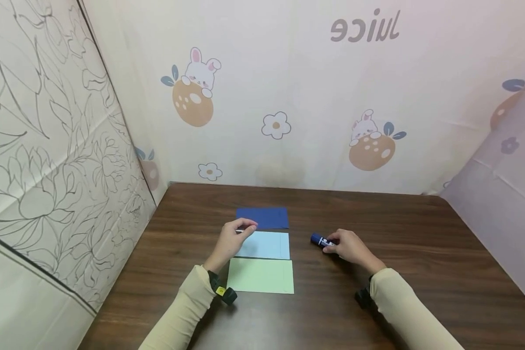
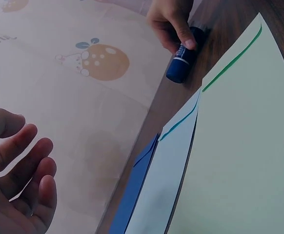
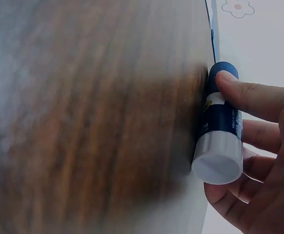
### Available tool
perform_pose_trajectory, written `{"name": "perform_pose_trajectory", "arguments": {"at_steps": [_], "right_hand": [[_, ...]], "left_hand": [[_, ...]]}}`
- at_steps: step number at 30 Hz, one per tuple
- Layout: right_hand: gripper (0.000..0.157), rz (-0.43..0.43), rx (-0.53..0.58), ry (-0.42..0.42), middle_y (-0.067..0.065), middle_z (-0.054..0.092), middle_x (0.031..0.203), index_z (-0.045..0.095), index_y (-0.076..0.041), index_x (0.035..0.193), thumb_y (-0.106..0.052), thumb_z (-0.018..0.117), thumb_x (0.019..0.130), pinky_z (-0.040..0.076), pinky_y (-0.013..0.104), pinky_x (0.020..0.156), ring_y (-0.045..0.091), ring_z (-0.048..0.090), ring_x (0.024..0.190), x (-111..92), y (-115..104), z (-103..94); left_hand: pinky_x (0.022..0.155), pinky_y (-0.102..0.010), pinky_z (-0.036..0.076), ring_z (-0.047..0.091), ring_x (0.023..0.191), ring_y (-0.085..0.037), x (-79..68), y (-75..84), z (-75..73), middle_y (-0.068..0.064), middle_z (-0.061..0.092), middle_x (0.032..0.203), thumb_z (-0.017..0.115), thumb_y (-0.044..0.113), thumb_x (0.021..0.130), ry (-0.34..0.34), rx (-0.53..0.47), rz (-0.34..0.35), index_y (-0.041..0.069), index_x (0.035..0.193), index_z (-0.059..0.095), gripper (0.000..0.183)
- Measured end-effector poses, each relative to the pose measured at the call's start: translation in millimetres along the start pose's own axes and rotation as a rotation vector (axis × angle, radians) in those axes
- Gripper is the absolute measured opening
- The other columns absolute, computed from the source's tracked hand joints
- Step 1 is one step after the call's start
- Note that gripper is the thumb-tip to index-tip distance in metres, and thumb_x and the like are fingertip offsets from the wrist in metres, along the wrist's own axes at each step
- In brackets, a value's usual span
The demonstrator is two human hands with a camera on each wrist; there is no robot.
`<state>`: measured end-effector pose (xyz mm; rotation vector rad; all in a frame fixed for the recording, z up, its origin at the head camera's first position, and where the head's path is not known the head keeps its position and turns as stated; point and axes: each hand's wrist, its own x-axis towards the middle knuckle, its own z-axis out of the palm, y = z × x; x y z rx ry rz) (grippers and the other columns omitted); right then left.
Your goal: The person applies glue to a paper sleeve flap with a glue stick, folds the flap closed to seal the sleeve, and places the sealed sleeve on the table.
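My right hand [image 1: 352,248] holds a dark blue glue stick [image 1: 317,238] between thumb and fingers, low at the table. In the right wrist view the glue stick [image 3: 221,119] lies sideways, its white base toward the camera and its blue cap at the far end. My left hand [image 1: 231,241] hovers over the papers with loosely bent fingers and nothing in it. Beneath and beside it lie a dark blue paper [image 1: 267,218], a light blue paper [image 1: 269,244] and a pale green paper [image 1: 260,275], one below another. In the left wrist view, each has a coloured line near one end.
The papers and glue stick are on a dark brown wooden table [image 1: 332,311]. Behind it hangs a pale curtain [image 1: 245,146] printed with rabbits, fruit and flowers. A white sheet with line-drawn flowers [image 1: 48,194] borders the left side.
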<state>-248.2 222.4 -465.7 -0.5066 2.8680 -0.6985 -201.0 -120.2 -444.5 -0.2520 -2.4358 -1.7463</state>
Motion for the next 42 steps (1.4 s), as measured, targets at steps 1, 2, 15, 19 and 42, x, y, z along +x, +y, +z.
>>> {"name": "perform_pose_trajectory", "arguments": {"at_steps": [1, 2, 15, 19, 42], "right_hand": [[0.036, 0.002, 0.000, -0.003, 0.010, 0.066, 0.097, 0.072, -0.001, 0.109, -0.025, 0.076, 0.084, 0.044, 0.034, 0.069, 0.017, 0.054, 0.080, -0.1, 0.2, -0.3], [0.036, 0.004, 0.001, -0.004, 0.010, 0.067, 0.097, 0.072, -0.001, 0.109, -0.025, 0.076, 0.083, 0.045, 0.034, 0.070, 0.017, 0.054, 0.080, -0.1, 0.1, -0.7], [0.034, 0.039, 0.034, 0.001, 0.011, 0.068, 0.101, 0.070, -0.002, 0.111, -0.022, 0.076, 0.084, 0.050, 0.041, 0.078, 0.021, 0.061, 0.089, 1.7, -1.5, -4.9], [0.033, 0.025, 0.043, 0.006, 0.012, 0.066, 0.099, 0.070, -0.001, 0.111, -0.021, 0.074, 0.085, 0.051, 0.040, 0.075, 0.021, 0.060, 0.088, 1.4, -3.4, -4.8], [0.032, -0.071, 0.091, 0.178, 0.009, 0.064, 0.098, 0.066, -0.001, 0.119, -0.025, 0.058, 0.098, 0.045, 0.033, 0.070, 0.017, 0.055, 0.082, -2.6, -26.8, -11.0]], "left_hand": [[0.080, -0.025, 0.049, 0.061, 0.095, -0.021, 0.1, -0.1, 0.1, -0.010, 0.071, 0.101, 0.065, 0.014, 0.093, 0.003, -0.005, -0.002, 0.003, 0.104, 0.072, 0.017], [0.080, -0.025, 0.049, 0.061, 0.095, -0.022, -0.1, 0.0, 0.3, -0.011, 0.071, 0.101, 0.065, 0.013, 0.093, 0.009, -0.008, -0.005, 0.002, 0.105, 0.072, 0.018], [0.080, -0.025, 0.048, 0.060, 0.095, -0.020, 3.7, 1.5, -1.8, -0.009, 0.071, 0.102, 0.064, 0.017, 0.094, -0.027, -0.011, -0.002, 0.003, 0.105, 0.071, 0.019], [0.081, -0.026, 0.048, 0.060, 0.095, -0.019, 4.1, 1.6, -2.8, -0.009, 0.071, 0.102, 0.064, 0.017, 0.095, -0.033, -0.007, -0.003, 0.003, 0.106, 0.071, 0.020], [0.087, -0.039, 0.053, 0.064, 0.098, -0.021, 3.7, 3.4, -2.8, -0.006, 0.070, 0.102, 0.061, 0.018, 0.097, 0.028, 0.193, -0.007, 0.003, 0.108, 0.070, 0.021]]}}
